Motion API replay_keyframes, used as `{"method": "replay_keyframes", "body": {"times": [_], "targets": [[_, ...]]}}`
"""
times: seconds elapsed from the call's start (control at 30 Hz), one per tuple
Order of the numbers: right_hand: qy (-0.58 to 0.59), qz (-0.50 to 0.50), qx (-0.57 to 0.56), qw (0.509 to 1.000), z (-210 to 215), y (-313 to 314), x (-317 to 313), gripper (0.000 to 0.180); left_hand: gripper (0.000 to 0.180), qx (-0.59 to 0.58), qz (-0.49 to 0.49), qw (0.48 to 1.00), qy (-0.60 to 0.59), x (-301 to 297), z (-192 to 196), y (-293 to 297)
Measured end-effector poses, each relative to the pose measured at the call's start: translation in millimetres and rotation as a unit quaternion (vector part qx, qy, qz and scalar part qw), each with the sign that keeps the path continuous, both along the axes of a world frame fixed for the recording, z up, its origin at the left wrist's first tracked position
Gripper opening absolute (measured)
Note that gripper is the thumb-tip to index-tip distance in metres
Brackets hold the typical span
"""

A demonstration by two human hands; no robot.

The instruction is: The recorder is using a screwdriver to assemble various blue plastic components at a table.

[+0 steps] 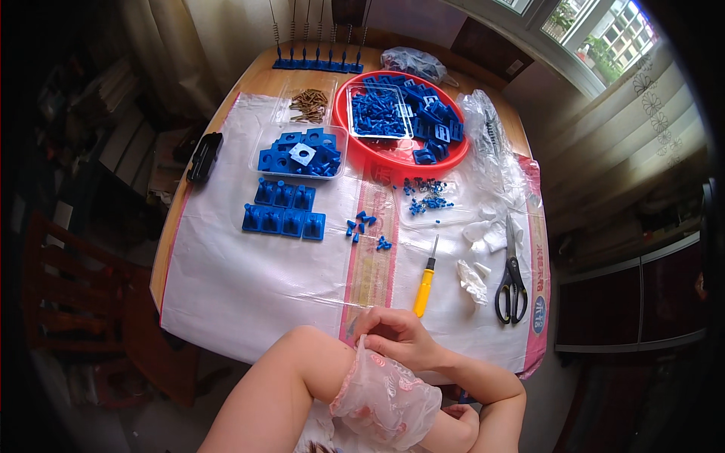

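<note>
Across the front of the table my left arm is bent, its elbow pointing up. A sheer white oversleeve [389,400] with pink print and a gathered pink edge covers the forearm below the elbow. My right hand [399,338] reaches over and pinches the oversleeve's upper edge near the elbow. My left hand [462,421] is low at the right, partly behind my right arm, and its fingers are mostly hidden. Beyond my right hand lies a yellow-handled screwdriver [424,291], blade pointing away.
Blue assembled blocks [283,219], small blue parts [361,224] and a clear tub [260,162] of blue plates lie beyond. A red basin [453,162] holds more blue parts. Black scissors [512,283], crumpled tissue [473,283] and plastic bags [491,143] lie right; a black case [204,157] left.
</note>
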State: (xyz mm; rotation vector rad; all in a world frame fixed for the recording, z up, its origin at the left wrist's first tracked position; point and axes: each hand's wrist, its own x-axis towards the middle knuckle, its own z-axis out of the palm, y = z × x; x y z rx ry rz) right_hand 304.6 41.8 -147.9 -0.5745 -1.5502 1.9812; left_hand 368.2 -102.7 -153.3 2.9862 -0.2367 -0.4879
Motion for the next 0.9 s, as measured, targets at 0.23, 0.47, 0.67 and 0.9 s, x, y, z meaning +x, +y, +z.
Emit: {"method": "replay_keyframes", "body": {"times": [0.23,0.47,0.67,0.9], "targets": [[-0.112,-0.04,0.046,0.992,7.5,-2.9,-8.0,0.004,0.013,0.01,0.008,0.999,0.031,0.4,5.7,5.1],[-0.113,-0.008,0.201,0.973,13.2,3.9,-8.2,0.01,0.015,0.004,0.04,0.998,0.051,-43.6,24.0,23.2],[-0.328,-0.256,0.505,0.757,20.3,25.6,22.6,0.008,0.01,-0.112,0.183,0.937,-0.277,-194.4,73.9,134.9],[-0.602,-0.264,0.431,0.618,27.6,38.9,44.2,0.031,0.022,0.113,0.609,0.712,-0.332,-334.7,71.9,213.4]]}}
